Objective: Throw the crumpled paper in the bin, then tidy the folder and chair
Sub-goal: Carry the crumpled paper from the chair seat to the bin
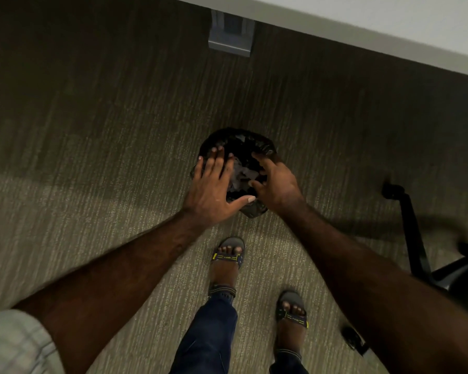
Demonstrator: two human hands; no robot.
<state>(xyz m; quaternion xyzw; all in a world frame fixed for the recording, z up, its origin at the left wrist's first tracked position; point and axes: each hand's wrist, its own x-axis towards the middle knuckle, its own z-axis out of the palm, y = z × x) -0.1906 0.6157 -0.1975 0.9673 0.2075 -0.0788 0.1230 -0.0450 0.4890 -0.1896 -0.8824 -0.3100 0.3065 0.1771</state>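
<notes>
A small bin [241, 143] lined with a black bag stands on the carpet in front of my feet. Pale crumpled paper [242, 175] lies inside it, between my two hands. My left hand [214, 187] hovers flat over the bin's left rim, fingers straight and spread. Over the right rim, my right hand [274, 182] hangs with loosely curled fingers and holds nothing. A black chair [416, 244] shows at the right edge, only its base legs and a castor visible. No folder is in view.
A white desk [389, 25] runs across the top right, with a grey leg [230, 36] beneath it. My sandalled feet [229, 255] stand just behind the bin. Striped beige carpet [92, 130] spreads to the left.
</notes>
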